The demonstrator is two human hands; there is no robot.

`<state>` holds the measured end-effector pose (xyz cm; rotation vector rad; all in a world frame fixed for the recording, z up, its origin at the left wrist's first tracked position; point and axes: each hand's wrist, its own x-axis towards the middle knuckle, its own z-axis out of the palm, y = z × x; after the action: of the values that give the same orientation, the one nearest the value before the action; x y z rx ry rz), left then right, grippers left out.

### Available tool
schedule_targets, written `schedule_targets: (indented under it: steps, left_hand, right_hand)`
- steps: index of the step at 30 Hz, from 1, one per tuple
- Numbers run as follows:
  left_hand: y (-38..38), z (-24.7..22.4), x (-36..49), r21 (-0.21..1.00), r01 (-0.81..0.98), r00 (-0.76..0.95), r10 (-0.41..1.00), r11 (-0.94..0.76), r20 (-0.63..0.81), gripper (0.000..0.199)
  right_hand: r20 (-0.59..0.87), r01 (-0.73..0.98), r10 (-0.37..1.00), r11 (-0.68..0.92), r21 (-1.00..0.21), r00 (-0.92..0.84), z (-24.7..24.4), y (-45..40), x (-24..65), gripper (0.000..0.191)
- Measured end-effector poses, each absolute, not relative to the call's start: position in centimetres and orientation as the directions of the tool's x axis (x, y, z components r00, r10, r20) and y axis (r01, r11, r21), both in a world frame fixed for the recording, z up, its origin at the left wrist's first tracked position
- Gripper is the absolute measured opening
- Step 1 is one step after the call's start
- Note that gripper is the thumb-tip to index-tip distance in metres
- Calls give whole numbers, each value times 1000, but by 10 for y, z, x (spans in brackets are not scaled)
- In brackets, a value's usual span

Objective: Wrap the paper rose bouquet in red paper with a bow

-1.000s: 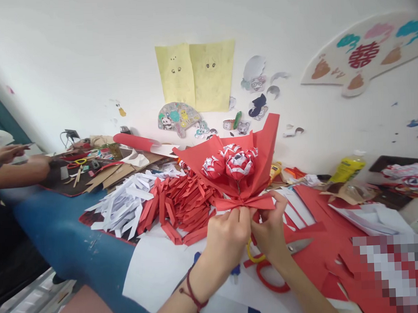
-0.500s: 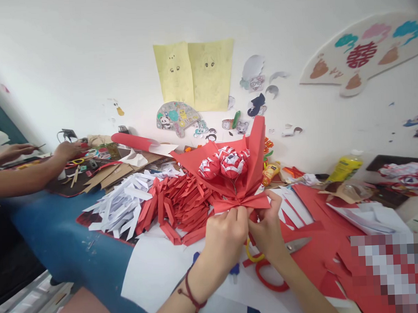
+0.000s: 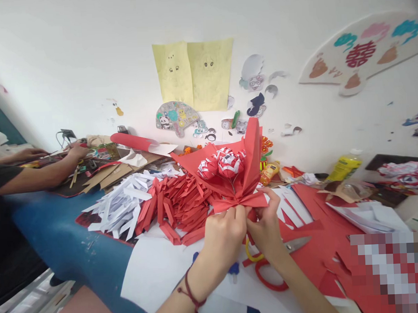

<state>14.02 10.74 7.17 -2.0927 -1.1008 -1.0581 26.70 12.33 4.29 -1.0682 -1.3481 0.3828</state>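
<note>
Several red and white paper flowers (image 3: 230,162) stand inside a red paper wrapping (image 3: 252,150), which fans out above a gathered neck. My left hand (image 3: 228,229), with a dark red cord on its wrist, is closed on the gathered base of this wrapping. Close beside it, my right hand (image 3: 267,223) pinches the same base from the right, its fingers bent. The spot between the fingertips is partly hidden. Scissors with red and yellow handles (image 3: 272,283) lie below my right hand, partly covered by it.
White folded strips (image 3: 123,202) and red folded strips (image 3: 183,203) lie heaped left of the bouquet. Red paper sheets (image 3: 313,258) spread at the right, near a yellow bottle (image 3: 344,166). Another person's hands (image 3: 75,151) work at the far left over cardboard (image 3: 107,172).
The wrapping's tall right side has shifted slightly left, with both my hands still at the base. At the far left, the other person's arms have moved.
</note>
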Motion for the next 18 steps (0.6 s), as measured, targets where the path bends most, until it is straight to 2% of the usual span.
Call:
schedule_targets:
  steps: [4, 18]
  left_hand:
    - [108, 71, 140, -100, 847, 362, 429, -522, 828, 27]
    - [110, 67, 141, -91, 858, 351, 449, -505, 821, 25]
  right_hand:
    - [533, 309, 807, 455, -835, 254, 41, 123, 267, 65]
    - [457, 182, 857, 423, -888, 240, 48, 119, 266, 69]
